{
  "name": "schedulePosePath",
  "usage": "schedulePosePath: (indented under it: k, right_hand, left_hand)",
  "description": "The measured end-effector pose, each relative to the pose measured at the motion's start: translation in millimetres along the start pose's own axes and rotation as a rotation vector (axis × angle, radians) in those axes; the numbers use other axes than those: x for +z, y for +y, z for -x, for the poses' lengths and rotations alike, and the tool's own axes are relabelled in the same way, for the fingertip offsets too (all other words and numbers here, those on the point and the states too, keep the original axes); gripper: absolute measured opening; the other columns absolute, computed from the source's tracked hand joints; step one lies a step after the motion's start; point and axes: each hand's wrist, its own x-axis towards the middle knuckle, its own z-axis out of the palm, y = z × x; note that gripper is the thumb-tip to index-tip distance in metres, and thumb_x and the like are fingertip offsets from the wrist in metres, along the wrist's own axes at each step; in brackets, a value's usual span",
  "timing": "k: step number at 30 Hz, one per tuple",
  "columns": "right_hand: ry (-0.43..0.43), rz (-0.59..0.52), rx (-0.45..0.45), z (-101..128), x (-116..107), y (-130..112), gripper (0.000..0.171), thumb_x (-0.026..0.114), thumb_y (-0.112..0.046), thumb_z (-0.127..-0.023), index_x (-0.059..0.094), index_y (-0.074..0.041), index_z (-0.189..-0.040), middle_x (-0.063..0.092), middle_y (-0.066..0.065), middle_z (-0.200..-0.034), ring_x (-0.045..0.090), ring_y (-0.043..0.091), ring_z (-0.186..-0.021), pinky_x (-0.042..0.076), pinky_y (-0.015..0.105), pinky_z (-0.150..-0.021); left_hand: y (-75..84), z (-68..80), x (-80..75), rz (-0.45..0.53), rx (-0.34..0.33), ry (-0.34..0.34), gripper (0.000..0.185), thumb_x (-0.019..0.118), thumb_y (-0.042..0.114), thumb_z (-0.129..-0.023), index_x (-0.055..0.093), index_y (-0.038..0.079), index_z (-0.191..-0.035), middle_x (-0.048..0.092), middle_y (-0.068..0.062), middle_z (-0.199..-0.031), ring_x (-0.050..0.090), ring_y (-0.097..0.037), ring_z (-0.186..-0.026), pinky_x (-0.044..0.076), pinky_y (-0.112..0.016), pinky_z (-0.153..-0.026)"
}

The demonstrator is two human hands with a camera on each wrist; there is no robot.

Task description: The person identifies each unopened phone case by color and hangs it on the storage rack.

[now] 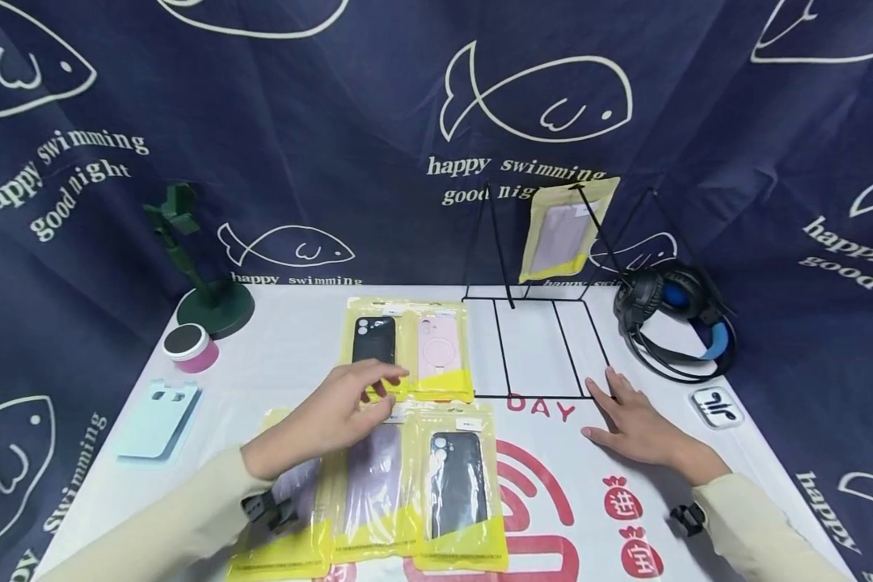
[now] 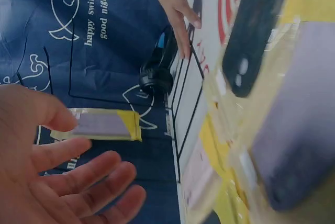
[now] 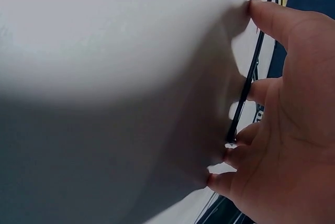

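We see the left hand (image 1: 335,412) hovering with fingers loosely spread, its grip holding nothing, above the packaged phone cases (image 1: 407,347) lying in two rows on the tabletop (image 1: 298,339); the right hand (image 1: 636,424) rests flat, grip open, fingertips touching the black wire rack (image 1: 541,347) at its front edge.
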Motion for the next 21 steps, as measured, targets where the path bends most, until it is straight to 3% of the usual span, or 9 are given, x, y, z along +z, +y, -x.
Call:
schedulePosePath:
  k: [9, 13, 17, 21]
  right_hand:
    - [0.008, -0.004, -0.005, 1, 1, 0, 0.09, 0.064, -0.055, -0.09, 0.032, -0.001, -0.155, 0.012, 0.036, -0.162, 0.014, 0.057, -0.148, 0.015, 0.073, -0.115]
    - [0.009, -0.002, -0.002, 0, 2, 0, 0.09, 0.064, -0.055, -0.09, 0.032, -0.001, -0.155, 0.012, 0.036, -0.162, 0.014, 0.057, -0.148, 0.015, 0.073, -0.115]
    - [0.008, -0.005, -0.002, 0, 1, -1, 0.09, 0.064, -0.055, -0.09, 0.032, -0.001, -0.155, 0.013, 0.036, -0.162, 0.014, 0.057, -0.148, 0.015, 0.073, -0.115]
    - [-0.002, -0.015, 0.002, 1, 0, -2, 0.091, 0.065, -0.055, -0.09, 0.032, 0.0, -0.155, 0.012, 0.036, -0.161, 0.013, 0.058, -0.147, 0.014, 0.073, -0.115]
  left_hand:
    - [-24.8, 53.8, -1.1, -0.171, -0.211, -0.011, 0.029, 0.067, 0.016, -0.09, 0.07, 0.012, -0.119, 0.069, -0.002, -0.117, 0.065, -0.014, -0.096, 0.058, -0.033, -0.08]
    - [-38.9, 74.5, -1.3, -0.304, -0.23, 0.032, 0.03, 0.07, 0.015, -0.086, 0.07, 0.01, -0.115, 0.065, -0.003, -0.118, 0.064, -0.017, -0.1, 0.057, -0.04, -0.088]
    - [-48.7, 91.3, -2.9, -0.393, -0.239, 0.098, 0.031, 0.072, 0.013, -0.082, 0.071, 0.008, -0.112, 0.064, -0.009, -0.117, 0.062, -0.022, -0.101, 0.056, -0.044, -0.088]
    - [-54.4, 104.0, -2.1, -0.456, -0.297, 0.13, 0.036, 0.072, 0.017, -0.082, 0.069, 0.005, -0.116, 0.062, -0.017, -0.122, 0.061, -0.032, -0.108, 0.053, -0.052, -0.09]
